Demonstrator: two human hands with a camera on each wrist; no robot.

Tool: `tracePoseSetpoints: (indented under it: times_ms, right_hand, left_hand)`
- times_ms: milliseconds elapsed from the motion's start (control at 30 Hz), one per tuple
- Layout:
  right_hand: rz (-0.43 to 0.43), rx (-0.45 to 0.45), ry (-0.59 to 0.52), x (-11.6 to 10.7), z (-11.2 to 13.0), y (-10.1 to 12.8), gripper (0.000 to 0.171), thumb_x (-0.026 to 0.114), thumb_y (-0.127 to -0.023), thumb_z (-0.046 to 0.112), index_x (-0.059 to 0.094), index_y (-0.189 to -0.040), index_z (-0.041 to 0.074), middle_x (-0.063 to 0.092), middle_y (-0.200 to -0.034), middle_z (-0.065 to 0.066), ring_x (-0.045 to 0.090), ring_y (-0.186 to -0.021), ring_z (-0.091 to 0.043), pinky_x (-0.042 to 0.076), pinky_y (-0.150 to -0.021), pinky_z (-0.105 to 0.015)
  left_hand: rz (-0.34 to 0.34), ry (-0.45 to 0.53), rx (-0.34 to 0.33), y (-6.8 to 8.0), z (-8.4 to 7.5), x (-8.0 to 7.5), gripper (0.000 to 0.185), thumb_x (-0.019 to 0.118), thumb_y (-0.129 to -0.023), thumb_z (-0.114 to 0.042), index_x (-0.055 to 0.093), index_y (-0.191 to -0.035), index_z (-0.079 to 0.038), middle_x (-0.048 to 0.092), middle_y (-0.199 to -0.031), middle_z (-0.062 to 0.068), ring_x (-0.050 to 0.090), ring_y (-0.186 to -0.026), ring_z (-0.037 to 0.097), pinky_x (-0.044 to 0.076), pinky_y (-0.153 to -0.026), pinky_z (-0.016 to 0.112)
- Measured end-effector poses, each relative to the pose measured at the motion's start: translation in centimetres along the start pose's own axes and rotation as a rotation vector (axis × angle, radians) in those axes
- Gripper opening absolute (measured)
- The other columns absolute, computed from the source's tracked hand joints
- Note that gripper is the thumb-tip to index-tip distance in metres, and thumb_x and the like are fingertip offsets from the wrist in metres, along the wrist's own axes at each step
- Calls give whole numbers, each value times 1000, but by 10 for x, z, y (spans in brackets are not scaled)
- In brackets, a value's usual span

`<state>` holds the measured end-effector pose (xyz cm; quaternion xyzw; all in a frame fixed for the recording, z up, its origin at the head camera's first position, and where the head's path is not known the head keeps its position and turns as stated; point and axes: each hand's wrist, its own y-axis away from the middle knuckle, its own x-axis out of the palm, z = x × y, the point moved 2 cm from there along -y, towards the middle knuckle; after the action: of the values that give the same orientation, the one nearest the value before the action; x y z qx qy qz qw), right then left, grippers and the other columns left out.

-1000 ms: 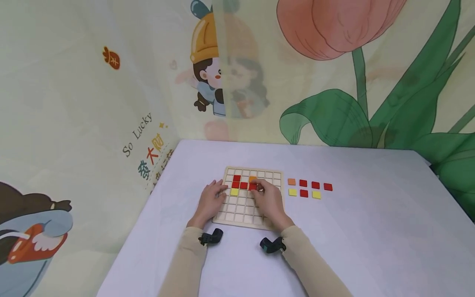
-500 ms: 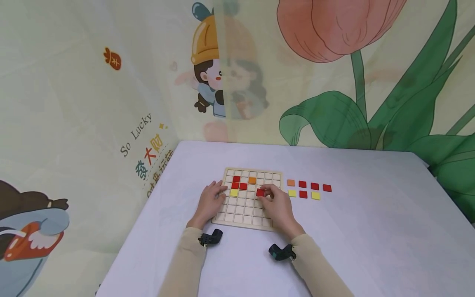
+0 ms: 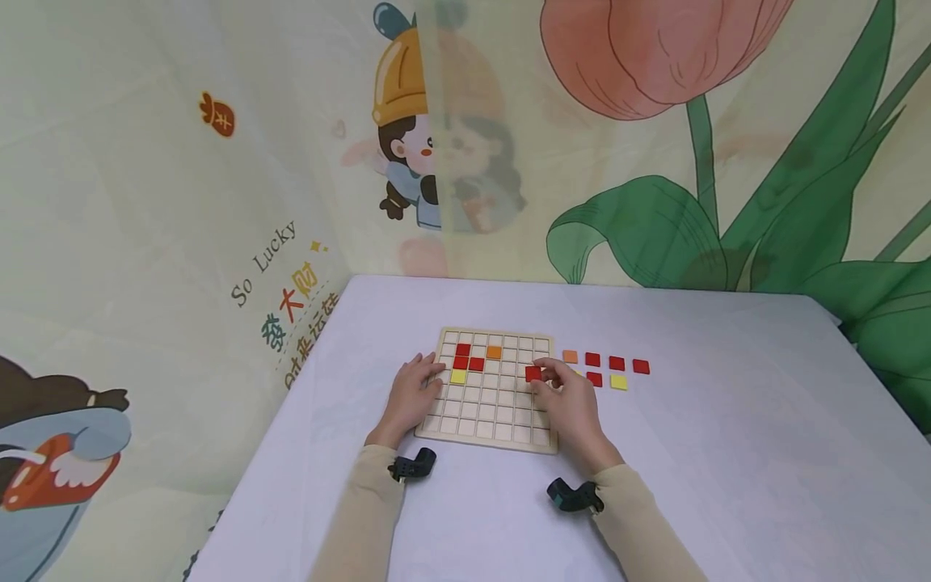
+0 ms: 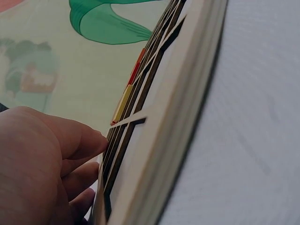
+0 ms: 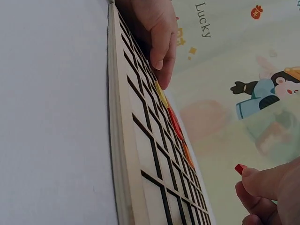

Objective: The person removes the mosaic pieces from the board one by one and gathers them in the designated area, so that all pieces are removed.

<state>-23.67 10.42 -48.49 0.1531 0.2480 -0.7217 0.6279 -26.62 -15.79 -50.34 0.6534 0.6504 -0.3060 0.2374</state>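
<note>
My right hand (image 3: 572, 404) pinches a red square tile (image 3: 533, 374) between thumb and fingers over the right side of the wooden grid board (image 3: 470, 409). In the right wrist view that red tile (image 5: 239, 169) shows well off the board's surface. My left hand (image 3: 411, 399) rests at the board's left edge, fingers loosely extended. Close to its fingertips lie a yellow tile (image 3: 458, 377) and three red tiles, one of them the right-hand red tile (image 3: 476, 364). An orange tile (image 3: 494, 352) sits in a cell farther right.
Right of the board, loose tiles lie in two rows on the white table (image 3: 727, 436): an orange tile (image 3: 570, 356), several red ones and a yellow tile (image 3: 618, 382). My right hand mostly covers another yellow tile. A printed cloth (image 3: 480, 250) hangs behind the table.
My right hand has lifted the red tile from the cell beside the other reds and carried it rightward to the board's right side. My left hand has stayed in place.
</note>
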Motion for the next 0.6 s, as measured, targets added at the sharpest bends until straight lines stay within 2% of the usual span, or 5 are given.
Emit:
tracePoseSetpoints:
  times_ms: [267, 467, 600]
  right_hand:
    - [-79, 25, 14, -13, -14, 0, 33, 64, -84, 20, 59, -116, 22, 57, -90, 5, 45, -83, -14, 45, -56, -23]
    - [-144, 11, 8, -23, -25, 0, 34, 63, -84, 17, 60, -118, 20, 59, -91, 2, 46, -82, -14, 42, -56, -20]
    - [-149, 17, 20, -31, -30, -1, 33, 64, -84, 18, 59, -117, 20, 57, -88, 1, 46, -82, -14, 43, -57, -20]
  left_hand:
    - [-17, 20, 6, 1, 3, 0, 30, 52, -89, -16, 61, -118, -12, 40, -140, 2, 21, -136, 21, 10, -114, 38]
    - [-5, 16, 0, 0, 4, 3, 31, 51, -90, -19, 60, -119, -14, 39, -141, 0, 20, -136, 18, 9, -114, 35]
    - [0, 19, -4, -1, 2, 3, 32, 51, -90, -20, 59, -120, -15, 38, -142, -1, 19, -136, 17, 8, -114, 34]
